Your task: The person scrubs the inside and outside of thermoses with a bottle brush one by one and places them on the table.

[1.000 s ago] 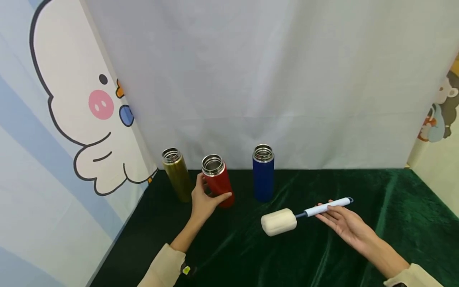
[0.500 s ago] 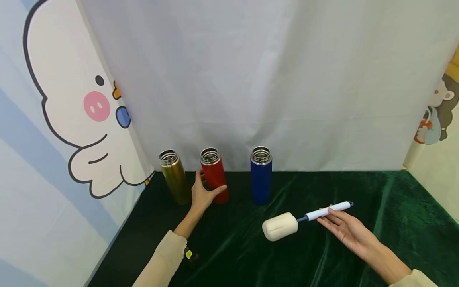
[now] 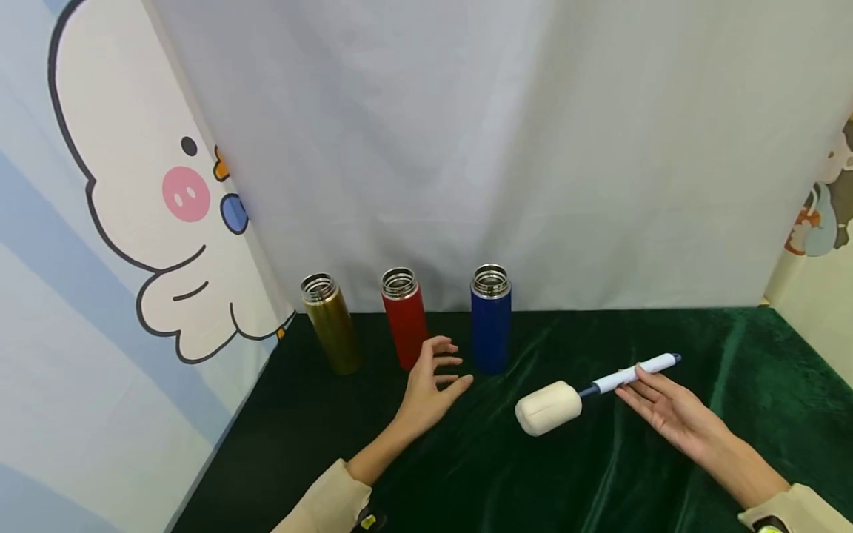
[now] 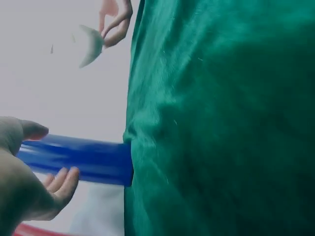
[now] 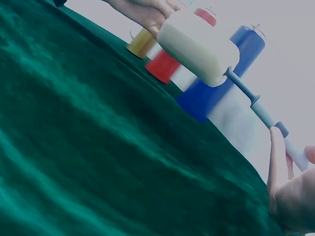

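My left hand (image 3: 429, 385), fingers spread and holding nothing, is in front of the gap between the red bottle (image 3: 405, 320) and the blue bottle (image 3: 491, 333). In the left wrist view the blue bottle (image 4: 88, 158) shows beyond my thumb and fingers. Over on the right, my right hand (image 3: 676, 414) pinches the white handle of a bottle brush (image 3: 549, 408), whose cream sponge head points left. Both bottles stand upright without lids, steel necks showing. The right wrist view shows the sponge head (image 5: 197, 49) overlapping the bottles behind it.
A gold bottle (image 3: 331, 326), lidless too, stands left of the red one. Dark green velvet cloth (image 3: 533, 481) covers the table. Behind the bottles hangs a white curtain (image 3: 500, 148), and a cartoon-printed wall panel (image 3: 146, 185) borders the left side.
My left hand has let go of the red bottle, which now stands upright at the back, and moved right toward the blue bottle. My right hand and the brush have shifted slightly right and up.
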Demonstrator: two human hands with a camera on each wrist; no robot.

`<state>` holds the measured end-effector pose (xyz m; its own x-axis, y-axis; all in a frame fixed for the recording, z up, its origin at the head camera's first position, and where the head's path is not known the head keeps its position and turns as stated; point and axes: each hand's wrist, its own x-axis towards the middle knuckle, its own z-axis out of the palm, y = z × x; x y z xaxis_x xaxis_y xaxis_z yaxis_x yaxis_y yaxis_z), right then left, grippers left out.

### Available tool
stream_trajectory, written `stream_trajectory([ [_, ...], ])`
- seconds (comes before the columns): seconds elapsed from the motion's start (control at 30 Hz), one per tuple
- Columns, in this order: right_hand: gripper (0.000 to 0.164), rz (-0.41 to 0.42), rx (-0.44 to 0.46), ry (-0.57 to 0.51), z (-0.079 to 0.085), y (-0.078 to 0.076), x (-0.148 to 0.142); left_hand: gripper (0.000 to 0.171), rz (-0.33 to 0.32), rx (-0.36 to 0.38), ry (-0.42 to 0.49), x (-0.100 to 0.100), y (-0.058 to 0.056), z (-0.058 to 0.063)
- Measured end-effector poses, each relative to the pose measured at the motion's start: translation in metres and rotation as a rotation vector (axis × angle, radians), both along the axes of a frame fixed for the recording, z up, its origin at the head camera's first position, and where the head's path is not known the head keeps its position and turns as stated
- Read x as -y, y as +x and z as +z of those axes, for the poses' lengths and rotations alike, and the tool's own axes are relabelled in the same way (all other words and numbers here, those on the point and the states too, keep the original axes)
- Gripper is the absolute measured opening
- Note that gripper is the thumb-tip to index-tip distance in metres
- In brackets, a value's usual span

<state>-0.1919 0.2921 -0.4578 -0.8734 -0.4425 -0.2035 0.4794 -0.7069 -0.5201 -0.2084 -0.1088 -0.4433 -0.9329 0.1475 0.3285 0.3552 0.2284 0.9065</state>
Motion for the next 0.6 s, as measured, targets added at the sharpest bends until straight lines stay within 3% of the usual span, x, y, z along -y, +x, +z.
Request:
stream_trajectory([
  [0.07,0.026,-0.01,-0.035,-0.021,0.002,-0.003,-0.01,0.067,-0.044,0.004,-0.069,-0.011,-0.009,-0.001],
  [0.2,0.024,-0.051,-0.061,-0.113,0.002,-0.006,-0.026,0.089,-0.042,0.008,-0.117,-0.028,-0.035,-0.005],
  [0.37,0.012,-0.129,0.045,-0.235,0.002,-0.004,-0.038,0.104,-0.074,0.054,-0.111,-0.043,-0.064,-0.015],
  [0.47,0.006,-0.189,0.108,-0.276,0.003,-0.002,-0.041,0.099,-0.096,0.073,-0.088,-0.049,-0.072,-0.023],
  [0.6,0.005,-0.256,0.138,-0.296,0.008,0.0,-0.042,0.088,-0.06,0.051,-0.086,-0.053,-0.071,-0.025],
])
